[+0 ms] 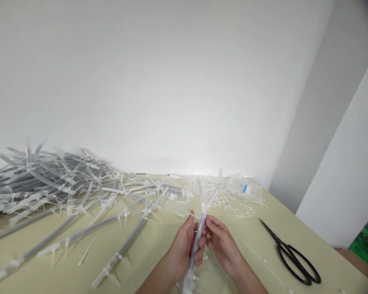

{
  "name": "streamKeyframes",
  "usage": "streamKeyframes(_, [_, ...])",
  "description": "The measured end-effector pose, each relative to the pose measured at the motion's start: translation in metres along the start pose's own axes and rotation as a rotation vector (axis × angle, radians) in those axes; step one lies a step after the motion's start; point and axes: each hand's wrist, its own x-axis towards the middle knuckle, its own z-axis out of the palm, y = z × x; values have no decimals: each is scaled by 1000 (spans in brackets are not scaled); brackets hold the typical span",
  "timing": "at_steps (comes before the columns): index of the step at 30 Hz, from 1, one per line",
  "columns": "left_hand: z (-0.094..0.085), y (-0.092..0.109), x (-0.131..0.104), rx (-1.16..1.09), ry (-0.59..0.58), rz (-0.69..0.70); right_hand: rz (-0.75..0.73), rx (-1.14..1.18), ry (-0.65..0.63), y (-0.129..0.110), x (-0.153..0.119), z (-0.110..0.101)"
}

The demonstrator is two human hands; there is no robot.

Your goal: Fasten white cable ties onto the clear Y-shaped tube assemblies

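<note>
A translucent grey tube [196, 241] with a Y-shaped fork at its top stands between my hands, its two short branches pointing up and away. My left hand [186, 243] is closed around the stem just below the fork. On the other side, my right hand [221, 241] has its thumb and fingertips pinched together near the fork; a thin white cable tie [194, 215] seems to cross there. What exactly the right fingertips grip is partly hidden. The lower end of the tube runs down out of the frame.
A big pile of similar forked tubes [49, 179] fills the left side, with several single ones nearer. Loose white cable ties [227, 196] lie behind my hands beside a clear plastic bag [248, 191]. Black scissors [290, 253] lie at right. A white wall [178, 90] rises behind the table.
</note>
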Motion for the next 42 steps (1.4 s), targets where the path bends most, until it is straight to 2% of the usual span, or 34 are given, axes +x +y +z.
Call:
streamKeyframes(3, [1, 0, 0, 17, 20, -9, -19, 2, 35, 0, -1, -1])
streamKeyframes(10, [-1, 0, 0, 25, -44, -26, -109, -15, 157, 2, -1, -3])
streamKeyframes(14, [0, 4, -1, 43, -32, -34, -126, -26, 205, 1, 0, -4])
streamKeyframes(21, [3, 1, -3, 141, 109, 24, -176, -78, 216, -3, -4, -2])
streamKeyframes(26, [3, -4, 1, 365, 274, 260, -231, -172, 185, -4, -5, -2])
streamKeyframes(28, [2, -5, 2, 409, 309, 308, -251, -205, 154, -3, -5, -3])
streamKeyframes(42, [1, -2, 0, 561, 433, 382, -243, -250, 77, -3, -8, -1])
